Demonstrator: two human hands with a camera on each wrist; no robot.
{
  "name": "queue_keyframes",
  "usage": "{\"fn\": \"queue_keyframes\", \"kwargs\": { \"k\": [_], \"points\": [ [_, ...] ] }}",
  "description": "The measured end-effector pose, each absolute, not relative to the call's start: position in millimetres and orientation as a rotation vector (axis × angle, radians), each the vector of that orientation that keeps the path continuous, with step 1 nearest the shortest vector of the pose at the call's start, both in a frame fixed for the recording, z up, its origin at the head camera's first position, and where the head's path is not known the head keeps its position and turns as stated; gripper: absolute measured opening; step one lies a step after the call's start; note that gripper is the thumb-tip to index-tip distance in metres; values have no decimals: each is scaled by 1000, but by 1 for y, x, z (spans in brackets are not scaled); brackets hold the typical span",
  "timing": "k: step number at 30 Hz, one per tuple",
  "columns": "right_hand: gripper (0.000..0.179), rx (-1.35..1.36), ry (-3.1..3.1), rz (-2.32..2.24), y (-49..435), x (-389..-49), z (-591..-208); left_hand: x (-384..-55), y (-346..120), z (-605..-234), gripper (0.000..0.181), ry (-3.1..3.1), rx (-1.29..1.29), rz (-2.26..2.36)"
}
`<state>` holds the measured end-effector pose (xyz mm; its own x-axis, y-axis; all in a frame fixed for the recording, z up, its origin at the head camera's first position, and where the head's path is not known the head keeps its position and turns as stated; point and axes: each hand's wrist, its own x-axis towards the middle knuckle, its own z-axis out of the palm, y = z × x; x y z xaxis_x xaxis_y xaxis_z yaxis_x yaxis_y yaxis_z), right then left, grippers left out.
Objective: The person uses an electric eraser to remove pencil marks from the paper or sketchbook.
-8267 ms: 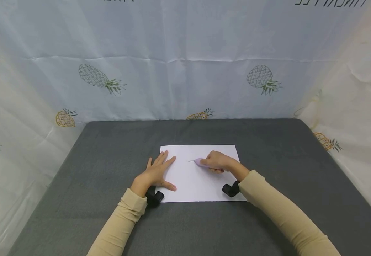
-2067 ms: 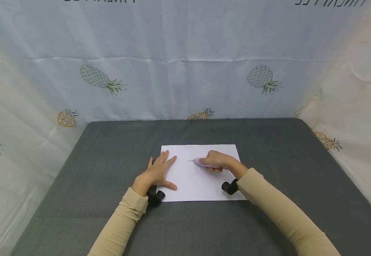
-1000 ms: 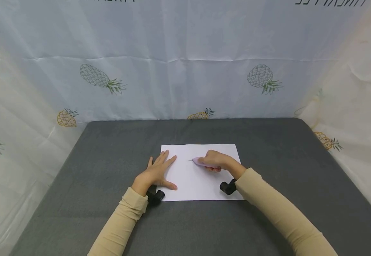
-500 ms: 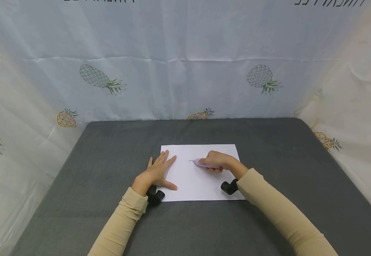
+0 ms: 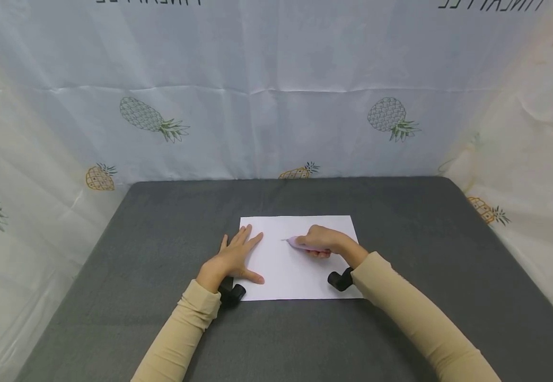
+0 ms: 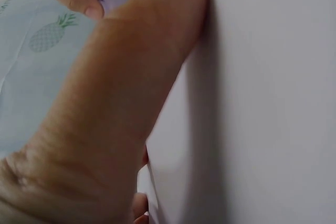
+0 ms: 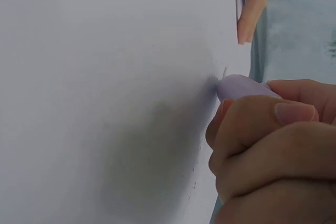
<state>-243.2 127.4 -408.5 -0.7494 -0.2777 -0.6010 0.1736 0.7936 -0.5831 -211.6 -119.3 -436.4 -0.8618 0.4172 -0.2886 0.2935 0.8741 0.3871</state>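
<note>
A sheet of white paper (image 5: pixel 300 281) lies on the dark grey table. Spread flat over its left part is my left hand (image 5: pixel 232 259), with straight fingers and the thumb apart from them. My right hand (image 5: pixel 326 241) grips a light purple, rounded tool that looks like an electric eraser (image 5: pixel 295 242). Its tip is at a short thin grey line (image 7: pixel 225 72) on the paper; whether it touches cannot be told. Small dark specks (image 7: pixel 194 184) dot the paper beside the right hand. In the left wrist view the left thumb (image 6: pixel 126 61) covers much of the sheet.
Black wrist-worn devices sit at the left wrist (image 5: pixel 230 294) and the right wrist (image 5: pixel 340 279), both close to the paper's near edge. Behind the table (image 5: pixel 185 204) hangs a pale curtain (image 5: pixel 257 127) printed with pineapples.
My right hand makes only tiny back-and-forth shifts around the same spot, the purple electric eraser still in its grip. The visible grey line looks slightly shorter than 8 seconds ago. My left hand stays put.
</note>
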Motion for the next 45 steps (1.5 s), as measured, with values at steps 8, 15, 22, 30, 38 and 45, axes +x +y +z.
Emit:
{"fn": "queue_keyframes", "kwargs": {
  "k": [8, 15, 22, 30, 38, 45],
  "points": [
    [48, -69, 2269, -814, 128, -244, -410, -211, -119, -437, 113, 2678, 529, 469],
    [49, -90, 2277, -830, 128, -245, -412, -212, -119, -435, 113, 2674, 531, 464],
    [51, -89, 2275, -807, 131, -245, -409, -212, -119, -432, 113, 2665, 542, 457],
    [49, -76, 2273, -821, 128, -244, -409, -213, -119, -432, 113, 2658, 524, 451],
    [49, -79, 2258, -820, 128, -243, -409, -212, -119, -433, 113, 2655, 513, 442],
    [49, -73, 2263, -817, 127, -243, -409, -212, -118, -434, 113, 2660, 517, 432]
  ]
}}
